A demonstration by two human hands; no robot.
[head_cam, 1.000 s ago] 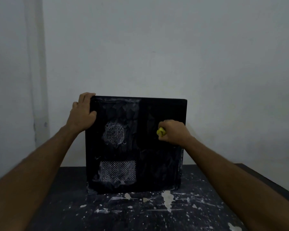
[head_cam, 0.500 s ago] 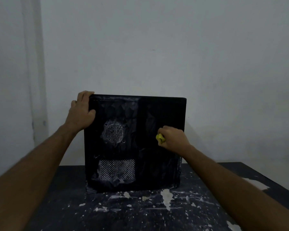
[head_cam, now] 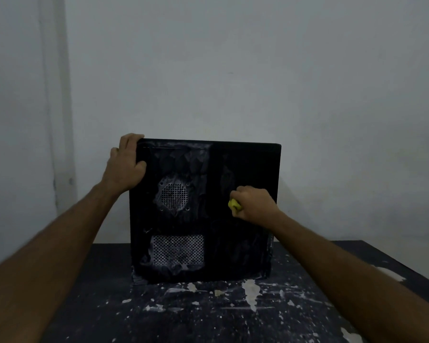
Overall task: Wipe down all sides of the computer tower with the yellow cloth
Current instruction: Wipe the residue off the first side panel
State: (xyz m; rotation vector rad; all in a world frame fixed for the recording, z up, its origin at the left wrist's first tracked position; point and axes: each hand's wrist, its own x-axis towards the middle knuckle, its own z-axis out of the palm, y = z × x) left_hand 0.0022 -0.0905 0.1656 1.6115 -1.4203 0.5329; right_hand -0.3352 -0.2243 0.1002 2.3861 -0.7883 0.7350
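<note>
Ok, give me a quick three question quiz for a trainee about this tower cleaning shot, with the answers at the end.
1. True or false: the left hand grips the computer tower at its upper left corner.
2. Which hand holds the yellow cloth? A) left B) right C) neither
3. Fill in: the round vent sits ___ the rectangular vent.

Key: 1 true. 2 B, the right hand presses it against the side panel. 3 above.

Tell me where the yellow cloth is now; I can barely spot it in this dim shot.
In the head view, the yellow cloth is bunched in the right hand, against the right half of the computer tower, level with the round vent.
</note>
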